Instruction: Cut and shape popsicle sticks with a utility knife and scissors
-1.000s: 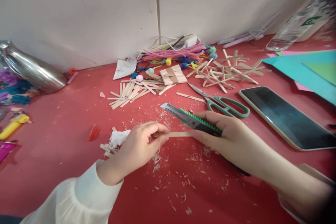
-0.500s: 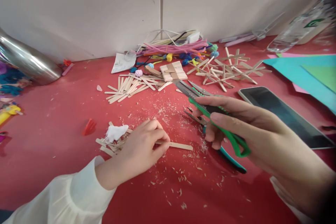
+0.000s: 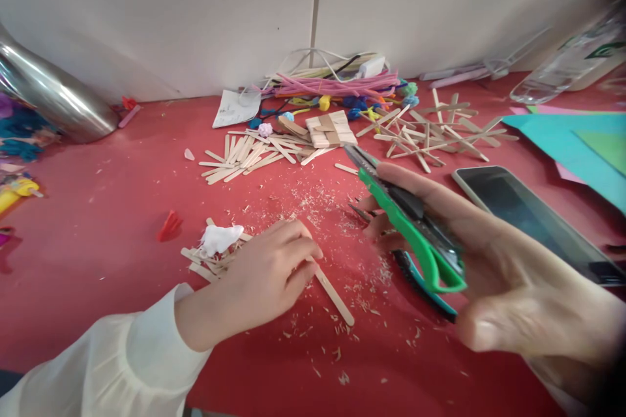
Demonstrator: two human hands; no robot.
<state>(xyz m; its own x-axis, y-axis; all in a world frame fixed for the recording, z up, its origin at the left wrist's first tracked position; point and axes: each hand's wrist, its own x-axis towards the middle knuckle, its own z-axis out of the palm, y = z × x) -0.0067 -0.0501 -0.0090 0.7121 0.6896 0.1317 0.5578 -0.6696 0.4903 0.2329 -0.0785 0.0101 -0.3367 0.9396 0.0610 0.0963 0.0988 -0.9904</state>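
Note:
My left hand (image 3: 274, 267) is closed at the fingertips, pinching one end of a wooden craft stick (image 3: 334, 298). That stick slants down to the right over the red table. In my right hand (image 3: 493, 260) lies a green and black utility knife (image 3: 415, 228), its blade end pointing up and left. The fingers support it from behind, and the thumb is lifted away from its handle. Beneath this hand, pliers with teal and black handles (image 3: 424, 287) lie partly hidden on the table. Wood shavings (image 3: 313, 199) are scattered between and below the hands.
Beside my left wrist, a crumpled white tissue (image 3: 220, 239) lies on cut sticks. Loose sticks (image 3: 249, 155), a stick bundle (image 3: 330, 129) and pink pipe cleaners (image 3: 337, 86) lie further back. A phone (image 3: 533, 221) and coloured paper (image 3: 562, 143) are on the right; a metal bottle (image 3: 59, 98) is at left.
The craft stick has turned from nearly level to slanting down to the right. My right thumb has come off the utility knife and dropped, and the knife has rolled in the hand.

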